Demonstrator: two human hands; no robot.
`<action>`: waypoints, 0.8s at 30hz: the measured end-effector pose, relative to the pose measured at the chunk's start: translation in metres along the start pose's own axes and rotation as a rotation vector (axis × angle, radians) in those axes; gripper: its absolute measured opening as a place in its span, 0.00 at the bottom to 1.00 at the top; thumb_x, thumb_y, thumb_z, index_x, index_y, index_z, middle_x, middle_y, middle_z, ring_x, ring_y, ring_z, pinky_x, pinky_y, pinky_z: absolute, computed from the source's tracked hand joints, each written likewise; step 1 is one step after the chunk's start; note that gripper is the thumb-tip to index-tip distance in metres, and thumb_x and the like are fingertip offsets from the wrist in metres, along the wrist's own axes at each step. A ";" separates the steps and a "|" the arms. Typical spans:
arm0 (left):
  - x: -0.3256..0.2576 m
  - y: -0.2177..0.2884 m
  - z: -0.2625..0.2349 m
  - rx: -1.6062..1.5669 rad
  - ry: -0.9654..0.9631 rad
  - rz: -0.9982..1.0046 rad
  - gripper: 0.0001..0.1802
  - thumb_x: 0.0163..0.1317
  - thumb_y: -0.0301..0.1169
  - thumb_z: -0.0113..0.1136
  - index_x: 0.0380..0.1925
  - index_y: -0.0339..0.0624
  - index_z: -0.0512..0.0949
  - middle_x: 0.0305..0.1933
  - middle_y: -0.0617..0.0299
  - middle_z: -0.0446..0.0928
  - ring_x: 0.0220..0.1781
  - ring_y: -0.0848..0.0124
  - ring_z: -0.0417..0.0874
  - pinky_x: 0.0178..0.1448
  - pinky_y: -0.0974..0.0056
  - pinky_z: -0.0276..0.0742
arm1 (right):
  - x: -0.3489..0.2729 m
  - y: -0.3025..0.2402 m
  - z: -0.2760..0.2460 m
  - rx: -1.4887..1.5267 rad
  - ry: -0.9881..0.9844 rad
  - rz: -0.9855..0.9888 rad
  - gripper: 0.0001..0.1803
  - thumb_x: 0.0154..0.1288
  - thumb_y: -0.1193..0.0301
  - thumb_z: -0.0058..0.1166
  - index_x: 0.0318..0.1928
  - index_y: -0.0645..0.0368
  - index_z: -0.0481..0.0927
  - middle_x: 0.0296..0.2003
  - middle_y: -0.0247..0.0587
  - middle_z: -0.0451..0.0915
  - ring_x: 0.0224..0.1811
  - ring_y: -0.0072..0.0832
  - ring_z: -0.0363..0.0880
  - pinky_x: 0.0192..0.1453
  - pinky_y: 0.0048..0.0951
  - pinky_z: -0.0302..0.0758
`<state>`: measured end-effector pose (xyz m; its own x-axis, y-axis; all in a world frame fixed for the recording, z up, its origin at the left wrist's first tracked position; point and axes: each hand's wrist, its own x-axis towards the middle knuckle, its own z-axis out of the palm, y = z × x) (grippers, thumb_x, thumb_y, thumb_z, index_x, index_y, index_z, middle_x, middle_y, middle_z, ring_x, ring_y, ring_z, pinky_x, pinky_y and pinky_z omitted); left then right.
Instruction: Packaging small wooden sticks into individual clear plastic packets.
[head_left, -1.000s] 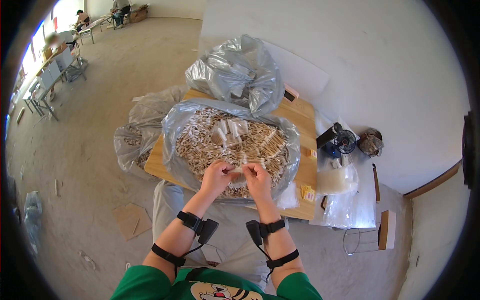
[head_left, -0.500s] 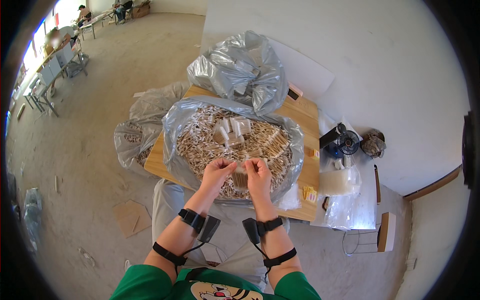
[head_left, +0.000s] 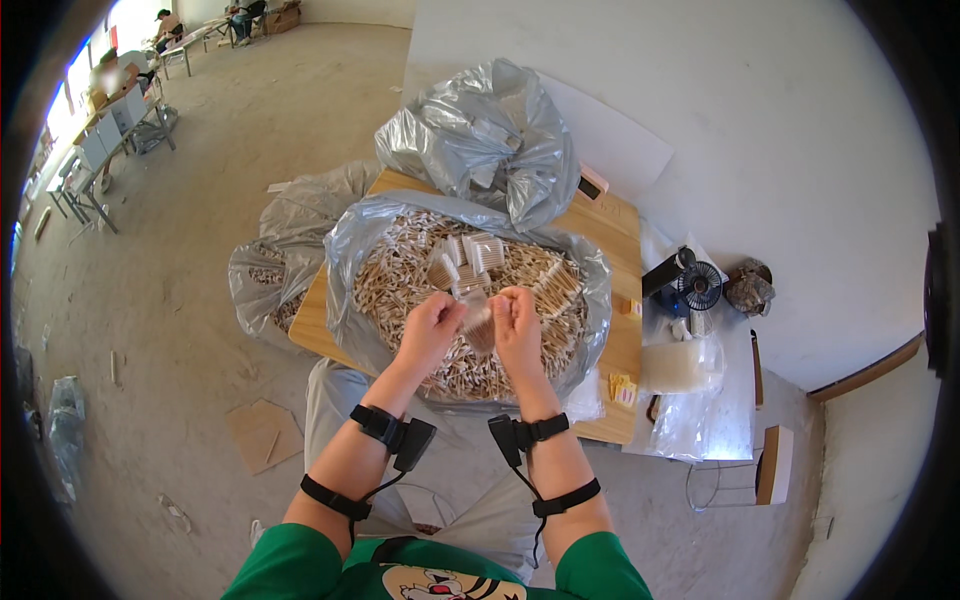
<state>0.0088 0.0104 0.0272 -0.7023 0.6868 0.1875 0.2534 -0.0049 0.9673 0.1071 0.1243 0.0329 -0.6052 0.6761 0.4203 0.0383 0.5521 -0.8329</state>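
My left hand (head_left: 431, 328) and my right hand (head_left: 517, 330) are side by side over a large heap of cotton swabs (head_left: 400, 250) with wooden sticks. Between them hangs a small clear plastic bag of cotton swabs (head_left: 480, 333), slightly tilted. Each hand is closed in a pinch at the bag's upper part. The heap lies in a spread grey plastic sack (head_left: 345, 290) on the wooden table. Just beyond my hands, several filled clear packs (head_left: 484, 252) rest on the loose swabs.
A bulging grey sack (head_left: 440, 135) stands at the table's far side, and another sack (head_left: 300, 220) is on the left. On the right are a small black fan (head_left: 699, 287), stacked clear bags (head_left: 680, 366) and yellow labels (head_left: 622, 388). People sit at tables (head_left: 125, 110) far left.
Both hands have risen slightly away from me with the small bag. The bag has tilted, and its top film now shows stretched between my fingers.
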 end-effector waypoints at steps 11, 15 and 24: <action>-0.008 -0.014 0.005 -0.701 0.101 -0.248 0.09 0.70 0.33 0.44 0.30 0.43 0.68 0.28 0.67 0.72 0.29 0.79 0.73 0.39 0.70 0.74 | -0.032 0.012 0.024 0.711 0.035 0.594 0.27 0.69 0.48 0.37 0.50 0.60 0.67 0.35 0.38 0.74 0.33 0.23 0.75 0.30 0.22 0.73; -0.010 -0.022 0.002 -0.693 0.056 -0.202 0.11 0.70 0.35 0.43 0.28 0.43 0.67 0.27 0.67 0.72 0.29 0.79 0.73 0.38 0.70 0.74 | -0.029 0.001 0.018 0.735 -0.009 0.818 0.24 0.68 0.49 0.42 0.47 0.59 0.69 0.29 0.34 0.73 0.29 0.22 0.75 0.26 0.21 0.70; -0.009 -0.055 -0.018 -0.222 0.166 -0.245 0.15 0.68 0.35 0.47 0.21 0.42 0.67 0.20 0.67 0.71 0.21 0.78 0.72 0.25 0.70 0.67 | -0.024 0.017 0.013 -0.151 0.178 0.243 0.16 0.65 0.59 0.51 0.34 0.61 0.75 0.23 0.34 0.73 0.22 0.22 0.65 0.28 0.26 0.64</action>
<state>-0.0110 -0.0082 -0.0249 -0.8272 0.5600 -0.0463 -0.0727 -0.0249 0.9970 0.1115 0.1110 0.0041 -0.4164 0.8638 0.2836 0.2897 0.4217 -0.8592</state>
